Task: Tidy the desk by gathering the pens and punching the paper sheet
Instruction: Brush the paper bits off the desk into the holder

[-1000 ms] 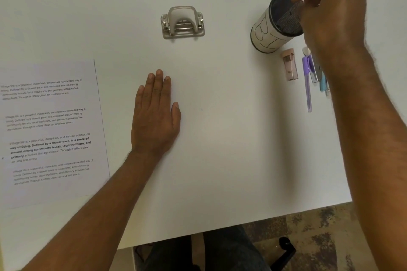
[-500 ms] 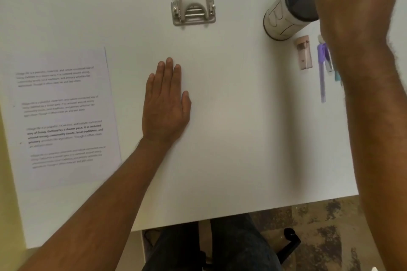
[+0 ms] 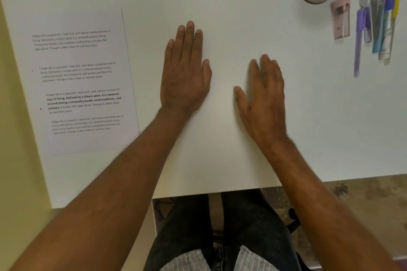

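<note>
Lying flat, left hand (image 3: pixel 185 72), paper sheet (image 3: pixel 83 81) beside

A big white desk (image 3: pixel 220 149) fills most of the view. Its top is smooth and softly lit. At 9 o'clock a pale yellow wall (image 3: pixel 13 116) runs along the desk's edge. At 4 o'clock the floor (image 3: pixel 363 200) shows, brown and speckled with dark spots. It looks dim under the desk.
</note>
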The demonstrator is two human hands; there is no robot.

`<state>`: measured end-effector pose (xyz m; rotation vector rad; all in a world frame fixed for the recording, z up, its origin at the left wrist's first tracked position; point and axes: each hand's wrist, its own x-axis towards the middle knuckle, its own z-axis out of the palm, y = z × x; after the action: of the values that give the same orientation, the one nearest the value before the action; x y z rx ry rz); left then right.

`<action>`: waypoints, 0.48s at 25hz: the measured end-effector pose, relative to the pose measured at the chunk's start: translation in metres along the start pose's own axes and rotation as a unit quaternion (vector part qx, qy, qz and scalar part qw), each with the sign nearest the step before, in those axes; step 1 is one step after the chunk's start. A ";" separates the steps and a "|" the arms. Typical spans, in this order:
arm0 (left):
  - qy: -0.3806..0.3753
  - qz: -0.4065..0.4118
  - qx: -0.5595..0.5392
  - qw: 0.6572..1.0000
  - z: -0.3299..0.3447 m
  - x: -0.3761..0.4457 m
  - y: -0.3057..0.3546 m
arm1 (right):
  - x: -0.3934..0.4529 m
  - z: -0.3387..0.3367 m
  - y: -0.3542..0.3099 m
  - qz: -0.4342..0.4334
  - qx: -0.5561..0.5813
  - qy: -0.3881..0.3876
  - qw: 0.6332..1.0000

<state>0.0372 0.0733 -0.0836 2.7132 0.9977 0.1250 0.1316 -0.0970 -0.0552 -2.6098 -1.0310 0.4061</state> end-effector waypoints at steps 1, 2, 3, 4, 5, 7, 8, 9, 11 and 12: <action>-0.001 0.000 0.002 1.000 0.000 0.000 0.000 | -0.006 0.006 -0.001 0.000 -0.038 -0.018 0.999; -0.003 0.000 0.004 1.000 0.001 0.000 0.000 | -0.010 0.011 -0.002 -0.003 -0.064 -0.029 0.998; -0.005 -0.002 0.006 1.000 0.000 0.000 0.000 | -0.013 0.014 -0.005 -0.009 -0.079 -0.031 0.996; -0.007 -0.003 0.009 1.000 0.000 0.001 -0.001 | -0.013 0.017 -0.008 -0.015 -0.086 -0.030 0.996; -0.009 -0.004 0.011 1.000 0.000 0.001 -0.001 | -0.013 0.019 -0.011 -0.022 -0.091 -0.030 0.995; -0.010 -0.005 0.015 1.000 0.002 0.002 -0.001 | -0.008 0.023 -0.016 -0.034 -0.104 -0.029 0.994; -0.008 -0.007 0.017 1.000 0.002 0.002 -0.001 | -0.004 0.025 -0.018 -0.039 -0.111 -0.030 0.993; -0.007 -0.009 0.019 1.000 0.003 0.002 -0.001 | 0.000 0.025 -0.019 -0.043 -0.111 -0.031 0.992; -0.005 -0.008 0.019 1.000 0.003 0.002 -0.001 | 0.003 0.026 -0.019 -0.043 -0.080 -0.021 0.996; -0.004 -0.007 0.018 1.000 0.003 0.002 -0.001 | 0.004 0.026 -0.017 -0.032 -0.041 -0.004 0.999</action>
<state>0.0387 0.0744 -0.0868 2.7357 1.0257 0.0938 0.1142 -0.0781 -0.0727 -2.6418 -1.1534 0.3671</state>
